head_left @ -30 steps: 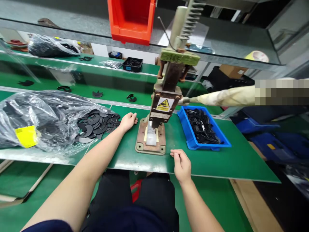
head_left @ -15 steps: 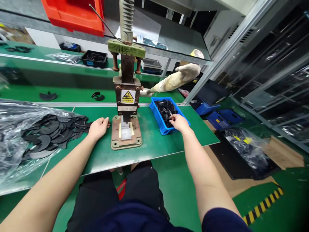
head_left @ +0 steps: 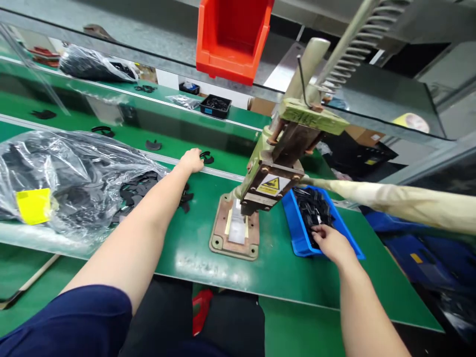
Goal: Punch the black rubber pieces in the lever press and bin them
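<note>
My left hand (head_left: pixel 192 160) reaches over the belt's near rail, its fingertips at the left end of some curved black pieces (head_left: pixel 208 158). Those fingers are partly hidden, so whether they grip a piece does not show. With thumb and fingers pinched, my right hand (head_left: pixel 332 242) is on a thin black part at the near end of a blue bin (head_left: pixel 351 241). Many small black parts (head_left: pixel 314 206) fill this bin. Between my hands stands a hand press (head_left: pixel 275 178), a clear block (head_left: pixel 237 227) on its base (head_left: pixel 219 233).
A clear plastic bag (head_left: pixel 74 168) spills curved black pieces (head_left: pixel 139 188) at the left. The press's wrapped lever (head_left: pixel 401 196) juts right, above the blue bin. A red bin (head_left: pixel 234 64) hangs from the shelf. Across the belt stands a black tray (head_left: pixel 215 106).
My left hand has gone from the table beside the press forward to the curved pieces on the belt. My right hand stays in the blue bin. The view has swung left.
</note>
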A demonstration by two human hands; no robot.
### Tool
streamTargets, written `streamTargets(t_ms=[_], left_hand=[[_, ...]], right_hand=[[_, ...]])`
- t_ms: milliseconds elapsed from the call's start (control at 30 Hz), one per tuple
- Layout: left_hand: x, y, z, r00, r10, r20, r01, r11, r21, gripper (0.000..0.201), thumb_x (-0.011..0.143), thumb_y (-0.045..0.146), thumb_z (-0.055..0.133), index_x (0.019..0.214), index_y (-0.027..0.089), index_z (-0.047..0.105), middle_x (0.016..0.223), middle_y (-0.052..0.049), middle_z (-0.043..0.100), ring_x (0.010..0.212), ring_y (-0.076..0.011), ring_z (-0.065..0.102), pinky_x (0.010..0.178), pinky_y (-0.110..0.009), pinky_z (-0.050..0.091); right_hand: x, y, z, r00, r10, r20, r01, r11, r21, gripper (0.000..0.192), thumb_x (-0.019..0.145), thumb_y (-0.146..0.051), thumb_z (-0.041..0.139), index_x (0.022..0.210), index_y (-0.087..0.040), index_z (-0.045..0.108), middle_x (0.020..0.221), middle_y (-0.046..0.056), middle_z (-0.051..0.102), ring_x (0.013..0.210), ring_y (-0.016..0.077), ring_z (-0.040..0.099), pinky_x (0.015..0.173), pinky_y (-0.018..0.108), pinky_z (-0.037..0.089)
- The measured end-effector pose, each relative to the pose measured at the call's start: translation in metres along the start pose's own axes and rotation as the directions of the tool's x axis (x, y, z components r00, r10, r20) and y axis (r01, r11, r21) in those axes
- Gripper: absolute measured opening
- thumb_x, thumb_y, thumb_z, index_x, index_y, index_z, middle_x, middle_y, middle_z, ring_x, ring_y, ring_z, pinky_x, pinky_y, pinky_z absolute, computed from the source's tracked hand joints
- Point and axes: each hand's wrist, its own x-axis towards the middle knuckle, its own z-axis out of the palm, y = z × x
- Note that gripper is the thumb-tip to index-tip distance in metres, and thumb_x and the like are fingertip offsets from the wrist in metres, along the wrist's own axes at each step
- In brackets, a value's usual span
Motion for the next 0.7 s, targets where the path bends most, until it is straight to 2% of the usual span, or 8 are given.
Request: streamTargets(t_ms=[100, 233, 300, 400, 467, 567, 700], left_hand=[[0.022, -0.002, 0.012, 0.996, 0.013, 0.085, -0.021, 0.995, 0.095, 0.065, 0.094, 0.025, 0.062, 0.157, 0.010, 0.055, 0.166, -0.021, 0.051, 0.155, -0.0342, 0.047, 0.130, -0.041, 0.034], [0.020, 0.000, 0.029, 0.989, 0.028, 0.148, -0.045, 0.993, 0.112, 0.060, 0.091, 0.024, 0.062, 0.151, 0.020, 0.064, 0.151, -0.014, 0.066, 0.140, -0.0328, 0.062, 0.121, -0.042, 0.046], [0.016, 0.000, 0.032, 0.993, 0.037, 0.110, -0.050, 0.992, 0.117, 0.057, 0.093, 0.024, 0.058, 0.150, 0.019, 0.065, 0.156, -0.015, 0.061, 0.142, -0.0331, 0.060, 0.121, -0.042, 0.046], [0.017, -0.004, 0.028, 1.000, 0.030, 0.001, -0.030, 0.988, 0.153, 0.061, 0.096, 0.026, 0.054, 0.155, 0.011, 0.059, 0.171, -0.019, 0.044, 0.155, -0.0368, 0.046, 0.128, -0.045, 0.038], [0.022, -0.006, 0.024, 0.999, 0.016, 0.039, -0.022, 0.984, 0.176, 0.067, 0.095, 0.027, 0.056, 0.160, 0.007, 0.053, 0.173, -0.021, 0.040, 0.157, -0.0374, 0.044, 0.129, -0.045, 0.036], [0.026, -0.007, 0.023, 0.987, 0.007, 0.160, -0.038, 0.982, 0.187, 0.072, 0.091, 0.025, 0.059, 0.161, 0.008, 0.051, 0.166, -0.022, 0.051, 0.148, -0.0352, 0.055, 0.123, -0.041, 0.042], [0.020, 0.000, 0.030, 0.976, 0.048, 0.213, -0.091, 0.976, 0.199, 0.064, 0.089, 0.025, 0.061, 0.153, 0.015, 0.062, 0.149, -0.020, 0.067, 0.138, -0.0357, 0.063, 0.119, -0.046, 0.046]], right_hand=[[-0.001, 0.005, 0.002, 0.999, 0.013, -0.049, -0.013, 1.000, -0.004, 0.038, 0.085, -0.041, 0.061, 0.115, -0.025, 0.078, 0.100, 0.008, 0.082, 0.081, 0.0200, 0.073, 0.074, 0.032, 0.050], [-0.001, 0.006, 0.004, 0.997, 0.022, -0.080, -0.022, 1.000, 0.003, 0.039, 0.083, -0.044, 0.059, 0.112, -0.026, 0.077, 0.094, 0.006, 0.081, 0.076, 0.0199, 0.071, 0.070, 0.032, 0.047], [-0.001, 0.005, 0.004, 0.995, 0.024, -0.098, -0.023, 1.000, 0.012, 0.038, 0.082, -0.045, 0.059, 0.109, -0.027, 0.078, 0.091, 0.006, 0.081, 0.074, 0.0196, 0.070, 0.068, 0.032, 0.045], [-0.005, 0.002, 0.003, 0.989, 0.036, -0.141, -0.032, 0.999, 0.033, 0.035, 0.081, -0.043, 0.059, 0.106, -0.026, 0.078, 0.088, 0.005, 0.080, 0.070, 0.0189, 0.068, 0.065, 0.032, 0.043], [-0.008, 0.001, 0.003, 0.983, 0.049, -0.175, -0.040, 0.998, 0.051, 0.035, 0.080, -0.042, 0.059, 0.105, -0.026, 0.077, 0.087, 0.005, 0.079, 0.069, 0.0188, 0.067, 0.064, 0.032, 0.042], [-0.013, 0.000, 0.005, 0.970, 0.064, -0.235, -0.045, 0.995, 0.086, 0.034, 0.081, -0.043, 0.059, 0.105, -0.027, 0.076, 0.088, 0.004, 0.079, 0.071, 0.0195, 0.067, 0.064, 0.033, 0.042], [-0.018, -0.001, 0.008, 0.942, 0.055, -0.330, -0.008, 0.990, 0.143, 0.032, 0.080, -0.042, 0.059, 0.102, -0.026, 0.076, 0.082, 0.005, 0.077, 0.068, 0.0195, 0.065, 0.063, 0.033, 0.043]])
